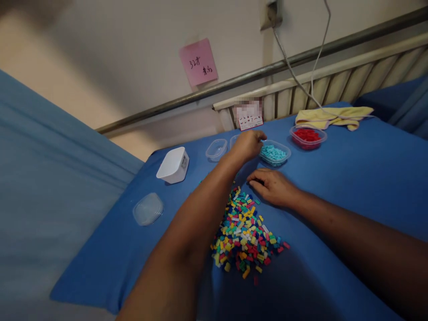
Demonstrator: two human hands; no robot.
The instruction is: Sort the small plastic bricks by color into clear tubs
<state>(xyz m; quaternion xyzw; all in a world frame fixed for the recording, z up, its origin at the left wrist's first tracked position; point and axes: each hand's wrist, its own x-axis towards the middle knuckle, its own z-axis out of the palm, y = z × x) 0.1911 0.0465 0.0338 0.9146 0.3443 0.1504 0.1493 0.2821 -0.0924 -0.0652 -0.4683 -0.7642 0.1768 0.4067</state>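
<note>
My left hand (248, 145) is stretched forward, its bent fingers pressed together at the left rim of a clear tub of turquoise bricks (274, 153). Whatever those fingers hold, if anything, is too small to make out. My right hand (272, 185) rests on the blue sheet in front of that tub, its fingers curled in towards the thumb. What lies inside its grip is hidden. Just left of it and nearer to me spreads a loose pile of small multicoloured toy bricks (245, 232), partly covered by my left forearm.
A clear tub of red bricks (306, 136) stands right, before a yellow cloth (334, 117). Left are a clear tub (216, 150), a white box (174, 165) and clear stacked lids (148, 208). A cable (294, 76) hangs down behind, near the metal rail (234, 84).
</note>
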